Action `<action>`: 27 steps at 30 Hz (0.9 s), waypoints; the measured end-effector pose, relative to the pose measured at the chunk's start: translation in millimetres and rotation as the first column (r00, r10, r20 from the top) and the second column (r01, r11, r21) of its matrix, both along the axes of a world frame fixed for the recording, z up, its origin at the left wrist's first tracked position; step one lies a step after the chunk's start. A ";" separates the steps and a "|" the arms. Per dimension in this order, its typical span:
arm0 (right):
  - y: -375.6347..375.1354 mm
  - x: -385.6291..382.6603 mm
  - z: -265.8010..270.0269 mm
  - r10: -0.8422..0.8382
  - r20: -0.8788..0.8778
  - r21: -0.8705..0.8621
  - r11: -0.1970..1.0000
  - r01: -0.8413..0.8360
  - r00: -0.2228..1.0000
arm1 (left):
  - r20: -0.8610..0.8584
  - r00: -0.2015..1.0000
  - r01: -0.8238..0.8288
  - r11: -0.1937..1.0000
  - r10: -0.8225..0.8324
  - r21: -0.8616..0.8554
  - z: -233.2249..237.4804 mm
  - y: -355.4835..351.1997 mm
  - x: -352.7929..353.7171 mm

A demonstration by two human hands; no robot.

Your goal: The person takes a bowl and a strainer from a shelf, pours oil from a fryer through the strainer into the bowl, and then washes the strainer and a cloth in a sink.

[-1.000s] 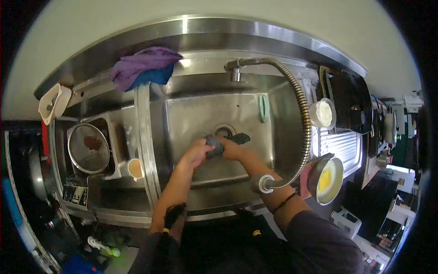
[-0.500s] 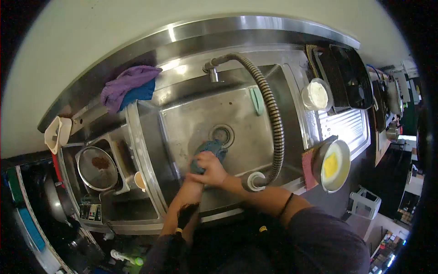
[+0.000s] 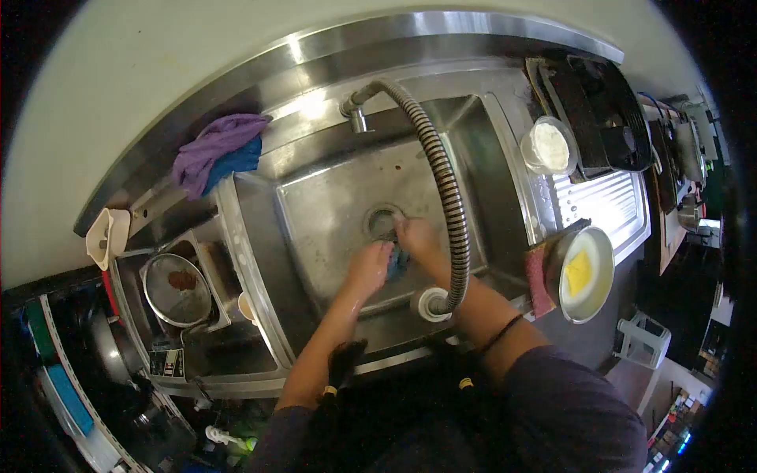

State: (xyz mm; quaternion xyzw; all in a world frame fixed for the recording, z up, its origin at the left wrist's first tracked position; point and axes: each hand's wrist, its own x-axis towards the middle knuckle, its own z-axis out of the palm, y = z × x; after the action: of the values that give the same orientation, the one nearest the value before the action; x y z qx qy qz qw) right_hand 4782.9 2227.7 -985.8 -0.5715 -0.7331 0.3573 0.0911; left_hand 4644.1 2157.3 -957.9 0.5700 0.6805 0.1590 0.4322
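Observation:
Low in the steel sink (image 3: 323,213), both hands grip a wet blue-grey cloth (image 3: 397,264) that hangs between them. My left hand (image 3: 369,268) is closed on the cloth's left side. On its right side, my right hand (image 3: 418,239) has its fingers curled round the upper part. Just beyond the hands is the round drain (image 3: 382,221), partly covered by them. A ribbed metal faucet hose (image 3: 441,165) arches over the sink and passes in front of my right forearm, its white-rimmed spray head (image 3: 434,304) hanging near the front edge.
Purple and blue cloths (image 3: 217,154) lie on the left ledge. A sieve (image 3: 177,290) with brown residue sits in the left basin. Right of the sink stand a tub of white powder (image 3: 550,147), black trays (image 3: 607,118) and a bowl (image 3: 597,296) with something yellow inside.
My hands were pressed together over the cloth; now they are apart on either side of it, further right. The view has shifted slightly, and the hose appears further left.

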 end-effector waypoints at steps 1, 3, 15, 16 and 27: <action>1.6 5.7 2.4 0.055 0.019 0.020 0.998 -0.055 0.998 | -0.010 1.000 -0.009 0.995 0.009 0.096 -1.2 -3.5 0.2; 0.0 11.7 0.8 0.125 -0.080 0.112 0.987 -0.116 0.989 | -0.028 0.999 -0.024 0.960 0.034 0.280 -1.0 -15.2 1.8; 30.9 38.4 -5.9 0.441 -0.368 -0.068 0.865 -0.497 0.819 | -0.076 0.974 0.198 0.965 -0.213 -0.171 128.7 -14.6 -59.1; 43.8 35.4 8.2 0.389 -0.328 -0.121 0.886 -0.447 0.861 | -0.187 0.948 0.242 0.965 -0.257 -0.100 124.6 -9.2 -74.3; 106.7 22.8 77.7 0.219 -0.353 0.265 0.956 -0.128 0.909 | -0.506 0.850 0.217 0.972 -0.145 0.085 197.5 26.0 -99.4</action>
State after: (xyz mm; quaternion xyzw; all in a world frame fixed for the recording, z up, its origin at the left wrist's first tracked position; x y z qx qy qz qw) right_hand 4805.7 2334.4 -908.1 -0.4088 -0.7871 0.3779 0.2657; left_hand 4544.6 2183.3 -760.3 0.6819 0.6990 0.0128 0.2150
